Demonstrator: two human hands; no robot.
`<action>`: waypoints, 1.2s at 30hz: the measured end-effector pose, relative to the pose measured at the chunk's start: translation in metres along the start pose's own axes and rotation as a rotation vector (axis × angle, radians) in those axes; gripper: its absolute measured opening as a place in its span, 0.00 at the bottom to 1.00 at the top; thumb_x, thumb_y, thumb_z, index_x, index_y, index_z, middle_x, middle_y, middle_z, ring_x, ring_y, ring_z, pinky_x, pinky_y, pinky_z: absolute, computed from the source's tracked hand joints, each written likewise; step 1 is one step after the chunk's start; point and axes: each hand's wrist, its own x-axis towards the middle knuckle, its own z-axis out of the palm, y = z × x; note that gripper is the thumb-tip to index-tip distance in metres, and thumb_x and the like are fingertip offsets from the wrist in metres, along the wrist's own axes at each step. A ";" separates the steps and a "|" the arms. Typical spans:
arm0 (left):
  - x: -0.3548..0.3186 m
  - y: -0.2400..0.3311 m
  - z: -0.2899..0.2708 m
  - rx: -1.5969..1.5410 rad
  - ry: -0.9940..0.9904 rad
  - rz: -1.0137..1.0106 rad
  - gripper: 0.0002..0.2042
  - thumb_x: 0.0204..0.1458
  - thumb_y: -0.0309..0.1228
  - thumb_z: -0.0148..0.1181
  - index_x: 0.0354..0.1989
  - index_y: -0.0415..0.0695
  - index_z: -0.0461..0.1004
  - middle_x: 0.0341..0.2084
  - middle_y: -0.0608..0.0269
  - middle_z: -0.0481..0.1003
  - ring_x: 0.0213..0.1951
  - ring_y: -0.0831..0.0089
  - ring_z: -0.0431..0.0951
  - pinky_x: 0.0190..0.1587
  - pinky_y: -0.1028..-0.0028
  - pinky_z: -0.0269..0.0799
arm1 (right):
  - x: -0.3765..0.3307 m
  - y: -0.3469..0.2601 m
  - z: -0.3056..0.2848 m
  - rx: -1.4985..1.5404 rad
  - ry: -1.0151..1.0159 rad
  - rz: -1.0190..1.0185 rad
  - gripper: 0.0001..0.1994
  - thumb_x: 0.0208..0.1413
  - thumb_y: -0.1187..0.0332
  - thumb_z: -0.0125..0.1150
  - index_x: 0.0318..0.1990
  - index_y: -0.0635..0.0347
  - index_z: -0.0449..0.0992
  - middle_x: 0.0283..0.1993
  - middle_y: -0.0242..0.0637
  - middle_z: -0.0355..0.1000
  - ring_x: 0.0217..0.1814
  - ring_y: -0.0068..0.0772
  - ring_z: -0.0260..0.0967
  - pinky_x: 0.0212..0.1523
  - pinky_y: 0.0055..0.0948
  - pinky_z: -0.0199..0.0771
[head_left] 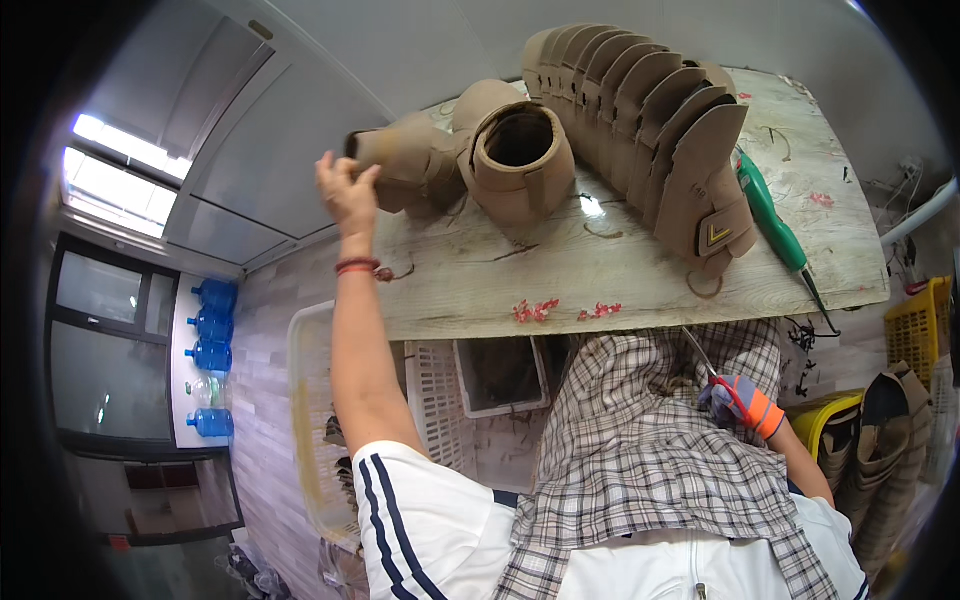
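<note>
My bare left hand [348, 197], with a red cord on its wrist, reaches to the far left of the table. Its fingers are apart beside the end of a curled tan shoe upper [408, 160], which looks slightly blurred; whether they touch it is unclear. Next to that piece stands another rounded tan upper [520, 170] with a dark opening. To its right runs a row of several nested tan uppers [690, 185], the nearest bearing a strap and a patch. Low over my lap, my gloved right hand [735, 402] holds red-handled scissors [698, 348], blades pointing toward the table edge.
The pale wooden table [450, 300] has a green-handled tool [770, 215] with a black tip at its right. Beneath stand a white basket [435, 400] and a grey bin [500, 375]. A yellow crate [915, 320] and more tan uppers [880, 440] are at right; blue water bottles [210, 355] at left.
</note>
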 end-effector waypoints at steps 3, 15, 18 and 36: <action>-0.014 0.000 -0.094 -0.732 0.125 -0.356 0.15 0.51 0.30 0.66 0.44 0.37 0.74 0.62 0.49 0.67 0.65 0.55 0.64 0.66 0.57 0.58 | -0.004 -0.001 0.005 -0.180 0.045 -0.095 0.15 0.62 0.62 0.54 0.41 0.69 0.78 0.21 0.27 0.66 0.20 0.18 0.58 0.21 0.23 0.58; -0.308 0.170 -0.218 -1.789 -0.313 -1.382 0.30 0.60 0.36 0.45 0.68 0.30 0.56 0.63 0.44 0.65 0.63 0.52 0.65 0.71 0.57 0.53 | -0.028 -0.112 0.045 -0.881 0.405 -0.615 0.17 0.46 0.68 0.72 0.41 0.62 0.72 0.29 0.43 0.66 0.28 0.45 0.59 0.34 0.33 0.69; -0.349 0.186 -0.184 -1.695 -0.421 -1.665 0.15 0.61 0.35 0.45 0.41 0.34 0.70 0.61 0.39 0.66 0.66 0.48 0.61 0.68 0.50 0.56 | -0.009 -0.115 0.061 -1.173 0.371 -0.804 0.17 0.43 0.68 0.71 0.41 0.60 0.74 0.36 0.43 0.73 0.39 0.50 0.71 0.40 0.41 0.72; -0.402 0.181 -0.087 -1.297 -0.485 -1.152 0.10 0.62 0.32 0.59 0.43 0.36 0.75 0.36 0.62 0.78 0.41 0.75 0.75 0.51 0.73 0.71 | 0.044 -0.095 0.081 -1.635 0.315 -0.609 0.18 0.39 0.62 0.73 0.39 0.53 0.76 0.34 0.39 0.73 0.41 0.43 0.70 0.46 0.39 0.69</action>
